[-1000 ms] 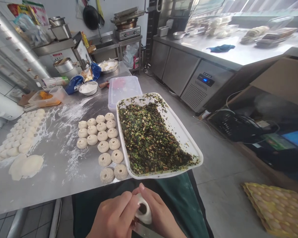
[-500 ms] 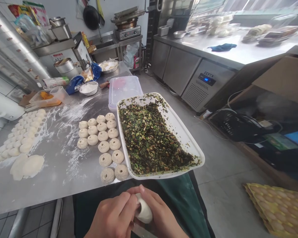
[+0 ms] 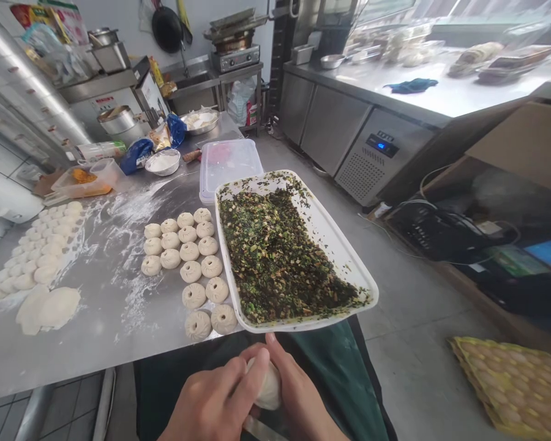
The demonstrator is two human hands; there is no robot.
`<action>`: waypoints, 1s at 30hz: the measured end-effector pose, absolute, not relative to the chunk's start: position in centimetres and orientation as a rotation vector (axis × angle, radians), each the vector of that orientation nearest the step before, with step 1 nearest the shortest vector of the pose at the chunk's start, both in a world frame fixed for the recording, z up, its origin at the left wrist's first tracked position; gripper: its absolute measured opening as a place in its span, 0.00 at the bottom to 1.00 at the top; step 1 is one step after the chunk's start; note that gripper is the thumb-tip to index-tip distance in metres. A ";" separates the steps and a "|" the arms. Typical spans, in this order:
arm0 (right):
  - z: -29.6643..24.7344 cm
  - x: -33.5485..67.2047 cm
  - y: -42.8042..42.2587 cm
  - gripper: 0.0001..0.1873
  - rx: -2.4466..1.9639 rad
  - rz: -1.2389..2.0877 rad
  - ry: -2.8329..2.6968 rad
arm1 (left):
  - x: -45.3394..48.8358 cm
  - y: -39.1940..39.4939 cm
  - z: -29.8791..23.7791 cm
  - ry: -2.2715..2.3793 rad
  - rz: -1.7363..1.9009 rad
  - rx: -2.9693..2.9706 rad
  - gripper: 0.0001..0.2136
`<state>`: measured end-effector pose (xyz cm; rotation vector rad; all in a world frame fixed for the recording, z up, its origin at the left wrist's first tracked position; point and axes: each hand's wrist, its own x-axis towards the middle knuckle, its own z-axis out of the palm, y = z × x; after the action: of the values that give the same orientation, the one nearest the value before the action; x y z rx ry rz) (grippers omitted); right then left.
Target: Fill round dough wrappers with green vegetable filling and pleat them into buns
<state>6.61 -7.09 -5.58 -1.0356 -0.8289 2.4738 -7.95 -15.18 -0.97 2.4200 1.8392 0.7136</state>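
Both hands meet low in the view, over my dark green apron. My left hand point(image 3: 215, 401) pinches the top of a white dough bun point(image 3: 270, 389) with thumb and forefinger. My right hand point(image 3: 298, 398) cups the same bun from the right and below. Just beyond them, a white tray point(image 3: 344, 254) of chopped green filling overhangs the steel table's near edge. Several pleated buns point(image 3: 190, 269) lie in rows left of the tray.
On the floured steel table point(image 3: 110, 318) lie flat dough rounds point(image 3: 48, 306) and small dough pieces point(image 3: 37, 251) at the left. A clear lidded box point(image 3: 227, 160), a flour bowl point(image 3: 163, 162) and bags sit behind. Egg cartons point(image 3: 518, 386) rest on the floor, right.
The bun's dark opening, visible a second ago, has been pinched closed. My left fingers have moved over its top, and both hands have risen slightly toward the tray.
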 end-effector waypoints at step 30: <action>-5.3 6.3 -7.3 0.31 -0.982 2.591 -0.812 | -8.3 -16.8 0.2 1.859 0.633 2.437 0.14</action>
<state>6.28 -7.29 -5.32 -0.9819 -0.8115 2.5909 -8.35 -16.75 0.21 2.4366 1.8593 0.6335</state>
